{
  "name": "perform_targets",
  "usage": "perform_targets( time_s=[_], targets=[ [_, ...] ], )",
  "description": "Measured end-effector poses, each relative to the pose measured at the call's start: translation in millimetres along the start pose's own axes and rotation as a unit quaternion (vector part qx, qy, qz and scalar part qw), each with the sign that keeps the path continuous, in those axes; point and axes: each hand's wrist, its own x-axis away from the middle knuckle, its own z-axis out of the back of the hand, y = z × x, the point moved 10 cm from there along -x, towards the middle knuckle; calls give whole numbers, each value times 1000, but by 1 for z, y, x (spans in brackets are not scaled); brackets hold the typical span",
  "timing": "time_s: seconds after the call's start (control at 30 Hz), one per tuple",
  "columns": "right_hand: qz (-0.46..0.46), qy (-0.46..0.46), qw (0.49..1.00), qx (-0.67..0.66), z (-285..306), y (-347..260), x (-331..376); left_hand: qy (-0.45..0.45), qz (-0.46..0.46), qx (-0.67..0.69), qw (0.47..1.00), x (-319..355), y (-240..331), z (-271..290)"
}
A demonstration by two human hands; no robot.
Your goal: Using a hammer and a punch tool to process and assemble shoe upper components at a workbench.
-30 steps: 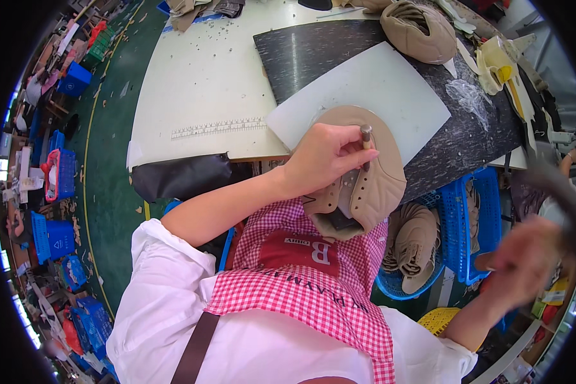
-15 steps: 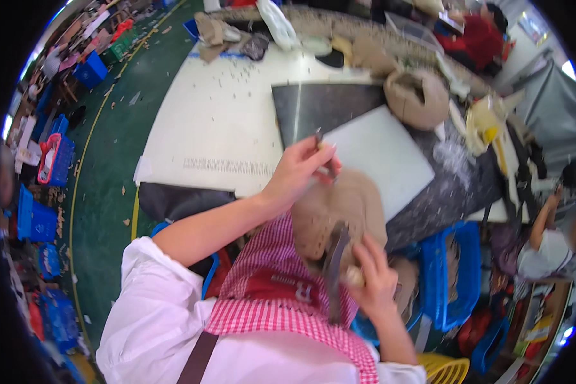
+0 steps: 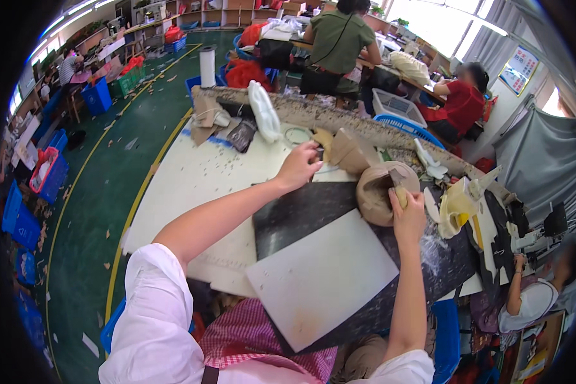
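My left hand is closed on a small dark tool, mostly hidden by the fingers, at the far part of the table beside tan scraps. My right hand is wrapped round the pale wooden handle of a hammer. Its head rests at the opening of a thick tan ring-shaped roll, partly inside it. In front of the hands lies a white rectangular board on a black mat. Some tan material shows low down beside my checked apron.
A stone ledge runs along the table's far edge. A white bottle-like thing and a dark crumpled bag stand near it. A yellow container is at the right. A co-worker sits at the right; others work beyond the ledge.
Both hands have moved away from my body, the left with its small tool, the right with the hammer. The tan holed piece has left the near table edge. The view has tilted upward.
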Motion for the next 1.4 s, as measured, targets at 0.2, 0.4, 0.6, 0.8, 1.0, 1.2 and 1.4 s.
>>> perform_targets(
  time_s=[0.2, 0.4, 0.6, 0.8, 1.0, 1.2, 1.4],
  targets=[
    [-66, 6, 973, -220, -18, 17, -10, -206, -280, -449, 823, -54, 26, -109],
    [-63, 8, 971, -232, -24, 20, -2, 32, 3, 191, 981, 0, 62, 91],
    [-139, 76, 873, -461, 36, 20, 39, 101, 37, 655, 748, 173, 126, 145],
    [-248, -366, 721, -534, 13, -26, 205, 172, 348, 704, 595, 324, 93, 43],
    [-264, -350, 732, -521, 34, -33, 228, 17, 328, 698, 636, 371, 75, 15],
    [-99, -372, 849, -363, -3, -56, 151, -233, 225, 419, 848, 389, 84, -34],
    [60, -403, 871, -273, -19, -87, 136, 1, 311, 318, 895, 317, 73, 77]
  ],
)
